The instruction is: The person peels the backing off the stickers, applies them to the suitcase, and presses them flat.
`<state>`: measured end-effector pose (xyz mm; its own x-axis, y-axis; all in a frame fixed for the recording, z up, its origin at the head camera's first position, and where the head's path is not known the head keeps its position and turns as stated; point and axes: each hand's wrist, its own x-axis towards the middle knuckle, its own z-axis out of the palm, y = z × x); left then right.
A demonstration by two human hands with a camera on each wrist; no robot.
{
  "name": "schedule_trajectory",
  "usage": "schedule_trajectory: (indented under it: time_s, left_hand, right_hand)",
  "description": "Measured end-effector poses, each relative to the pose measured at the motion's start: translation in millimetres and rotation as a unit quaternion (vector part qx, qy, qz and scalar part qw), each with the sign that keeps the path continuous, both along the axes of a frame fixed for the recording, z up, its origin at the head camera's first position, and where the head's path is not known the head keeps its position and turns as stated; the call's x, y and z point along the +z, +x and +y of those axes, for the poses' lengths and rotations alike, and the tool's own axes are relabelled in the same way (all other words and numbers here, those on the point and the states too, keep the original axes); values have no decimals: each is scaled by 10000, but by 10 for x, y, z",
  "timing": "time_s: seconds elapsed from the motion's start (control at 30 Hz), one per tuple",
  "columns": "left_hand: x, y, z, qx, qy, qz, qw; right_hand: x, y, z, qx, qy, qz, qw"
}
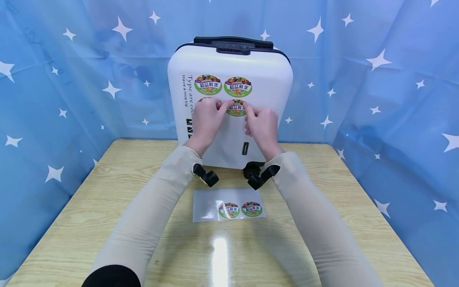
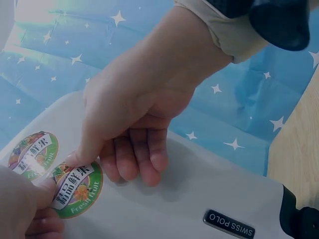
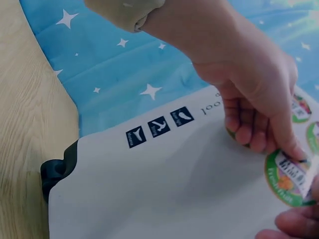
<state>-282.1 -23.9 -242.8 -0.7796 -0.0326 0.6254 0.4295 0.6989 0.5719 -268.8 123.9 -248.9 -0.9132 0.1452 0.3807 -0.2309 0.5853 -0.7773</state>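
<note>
At the left of the white suitcase, which stands on the bench, an upper-left sticker sits flat and looks done; below it a lower-left sticker shows only its top edge past the left hand, so its finish cannot be judged. That hand's grip pinches the left edge of a fourth sticker, which lies at the suitcase's front, just below the finished-looking upper-right sticker. Nearer, the bare left part of the backing sheet gives way to two unused stickers, apparently what is left. Rightmost, the right hand pinches the fourth sticker's other edge; its placing seems unfinished.
</note>
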Motion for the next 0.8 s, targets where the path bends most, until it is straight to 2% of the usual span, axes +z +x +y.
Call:
schedule_trajectory:
  time_s: [0.2,0.4,0.8]
  left_hand:
    - [-38,8,6,-23,101,12,9999]
    - [-132,2,4,77,-3,27,10000]
    - [-307,-3,12,36,49,74,10000]
  right_hand:
    - [-91,-1,8,8,-197,118,9997]
    - [-187,-13,21,24,-153,83,9998]
    - [-323,-16,-17,55,-149,57,9999]
